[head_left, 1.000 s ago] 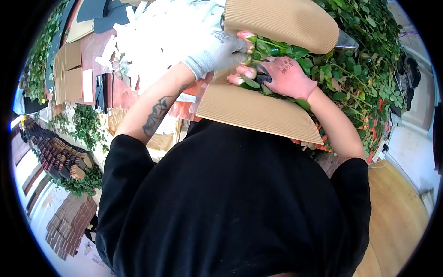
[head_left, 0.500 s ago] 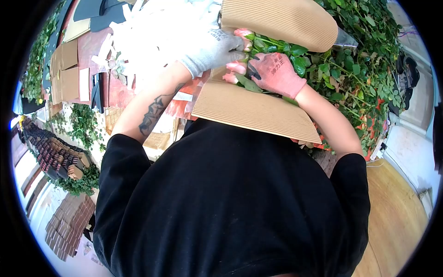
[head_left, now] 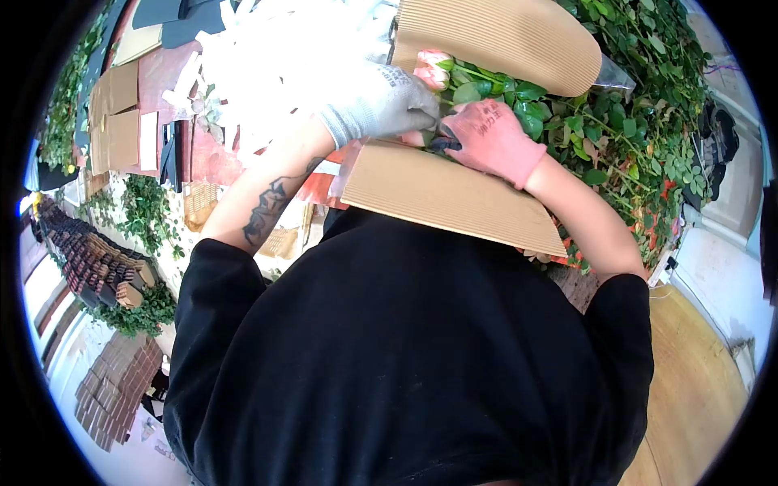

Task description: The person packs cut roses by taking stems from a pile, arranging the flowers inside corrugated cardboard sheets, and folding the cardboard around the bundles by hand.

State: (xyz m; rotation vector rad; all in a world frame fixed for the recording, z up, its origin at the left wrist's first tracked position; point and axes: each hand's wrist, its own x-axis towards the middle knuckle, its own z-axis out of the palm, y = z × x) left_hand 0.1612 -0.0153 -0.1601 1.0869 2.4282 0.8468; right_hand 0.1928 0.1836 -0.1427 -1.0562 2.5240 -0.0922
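Pink roses (head_left: 433,71) with green leaves lie on a sheet of corrugated brown cardboard (head_left: 454,194), whose other end curves up behind them. My left hand (head_left: 397,104), in a pale grey glove, is closed at the rose heads, and a pink bloom shows just under its fingers. Beside it my right hand (head_left: 490,139), in a pink glove with dark fingertips, is closed low over the stems at the near flap. Its fingertips almost meet my left fingers. What exactly each hand pinches is partly hidden.
Leafy rose stems (head_left: 624,138) are heaped on the right. White paper strips (head_left: 267,73) cover the table's left part. Further left are brown cardboard pieces (head_left: 121,130), dark sheets (head_left: 190,23) and a black object (head_left: 171,155). A woven basket (head_left: 200,204) stands below.
Both hands have come together near the lower roses, with my left fingers now lower and more closed. The lower blooms, visible before, are now mostly covered.
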